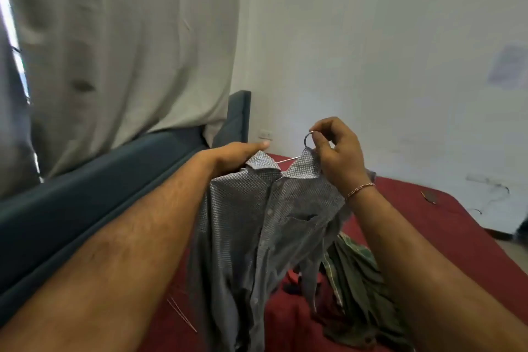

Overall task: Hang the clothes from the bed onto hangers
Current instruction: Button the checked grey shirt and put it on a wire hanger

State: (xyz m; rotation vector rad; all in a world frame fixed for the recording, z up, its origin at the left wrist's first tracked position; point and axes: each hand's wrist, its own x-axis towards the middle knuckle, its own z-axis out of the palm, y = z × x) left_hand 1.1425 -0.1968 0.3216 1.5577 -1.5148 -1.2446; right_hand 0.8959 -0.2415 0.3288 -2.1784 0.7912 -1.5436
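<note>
While the right hand [337, 148] is pinching the metal hook of a wire hanger [307, 141] between thumb and fingertips, the left hand [237, 156] is closing on the shirt's collar at its left side, thumb lying along the top and the fingers tucked out of sight behind the cloth. A thin bracelet [360, 188] is circling the right wrist. Between the two collar points a short stretch of the hanger's pale wire is showing, so the hanger is sitting inside the neck of the grey patterned button-up shirt [257, 223]. That shirt is hanging down from both hands, held up above the bed, its front crumpled and its lower part trailing toward the bottom edge of the view.

Below and to the right of the shirt, a green striped garment [357, 280] is lying bunched on the dark red bedsheet [445, 226], with some small dark cloth just beside it that is too blurred to make out. Another thin wire piece [181, 314] is lying on the sheet under the left forearm. Along the left side the blue padded bed frame [85, 200] is running back to the corner, a pale curtain [123, 46] is hanging behind it, and a white wall [385, 51] is filling the right of the view.
</note>
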